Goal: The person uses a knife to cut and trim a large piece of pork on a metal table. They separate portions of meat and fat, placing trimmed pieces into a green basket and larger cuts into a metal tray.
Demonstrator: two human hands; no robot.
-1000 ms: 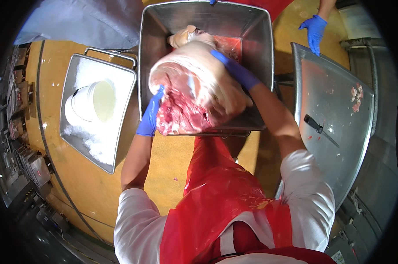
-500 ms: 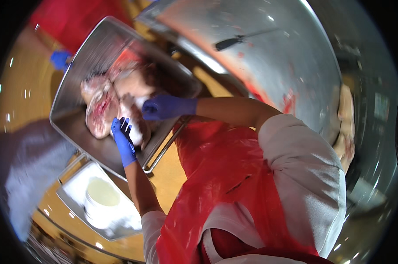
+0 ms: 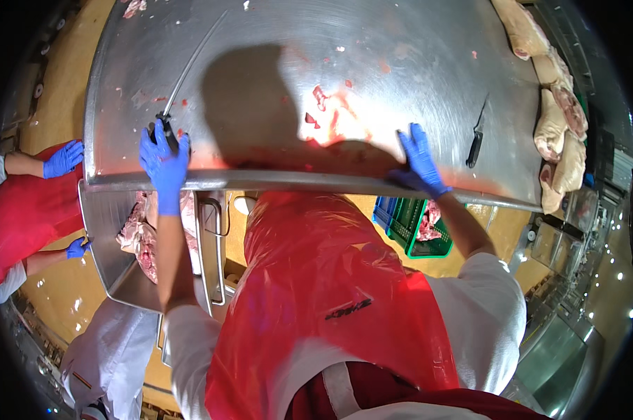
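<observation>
Over the near left part of the metal table (image 3: 372,42), my blue-gloved left hand (image 3: 166,164) reaches across the black handle of a sharpening steel (image 3: 189,66). Its fingers are stretched apart around the handle, and no closed grip shows. The steel's rod points away and to the right across the tabletop. My right hand (image 3: 421,162), also gloved in blue, is spread at the table's near edge with nothing in it. Further right lies a knife (image 3: 476,138) with a black handle. Small red meat scraps (image 3: 312,120) and blood smears lie between my hands.
Several pale, skin-on meat cuts (image 3: 551,133) line the table's right edge. A metal tub (image 3: 131,280) with meat stands at my left, beside a co-worker in a red apron (image 3: 40,206). Another person's light coat (image 3: 113,350) shows behind. A green crate (image 3: 407,227) holds meat below the table.
My view has swung from the metal tub to the table. My left hand has left the meat for the steel's handle. My right hand has gone from closed to spread at the table edge.
</observation>
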